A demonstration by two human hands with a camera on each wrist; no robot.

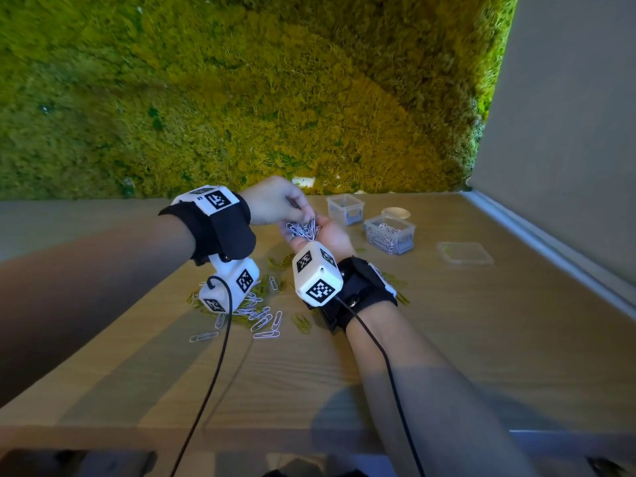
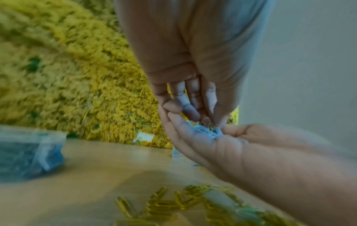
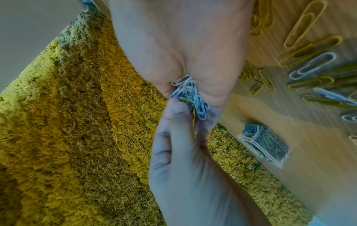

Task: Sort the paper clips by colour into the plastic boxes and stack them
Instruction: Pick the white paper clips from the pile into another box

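Note:
My right hand (image 1: 325,232) is palm up above the table and cups a bunch of white paper clips (image 1: 303,229). My left hand (image 1: 304,213) reaches down from above, thumb and fingers pinching into that bunch. In the right wrist view the left fingertips (image 3: 179,107) pinch at the white clips (image 3: 193,94), where one yellow clip shows among them. The left wrist view is blurred and shows the white clips (image 2: 204,131) lying in the right palm. A clear plastic box (image 1: 390,234) holding white clips stands to the right, with an empty box (image 1: 346,208) behind it.
Loose yellow and white clips (image 1: 256,313) lie scattered on the wooden table (image 1: 447,339) under and between my wrists. A clear lid (image 1: 464,253) lies right of the boxes, near the wall. A moss wall (image 1: 241,98) stands at the table's far edge.

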